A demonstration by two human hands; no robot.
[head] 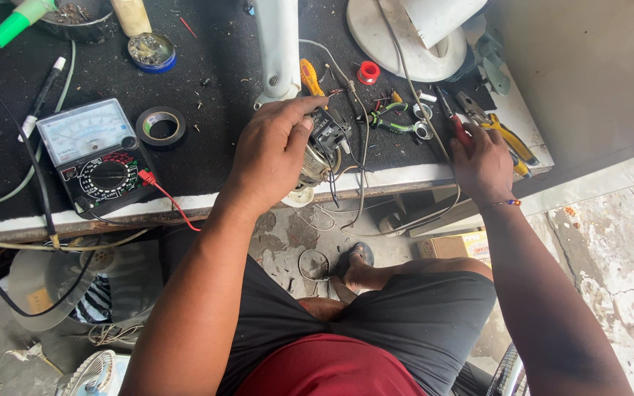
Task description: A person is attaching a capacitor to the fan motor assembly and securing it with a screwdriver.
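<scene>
My left hand [273, 150] grips a small fan motor [324, 143] with a black block on top and loose wires, at the front edge of the black-topped workbench [207, 81]. My right hand [482, 161] rests on the bench edge to the right, its fingers closed around the red handle of a screwdriver [450, 114]. Green-handled cutters [390, 121] lie between the two hands. Yellow-handled pliers [504, 136] lie just right of my right hand.
An analog multimeter [97, 158] with red and black leads sits at the left, beside a roll of black tape [161, 127]. A white fan post [279, 48] and round white base [398, 37] stand at the back. A tin [150, 50], red cap [367, 72] and wires lie around.
</scene>
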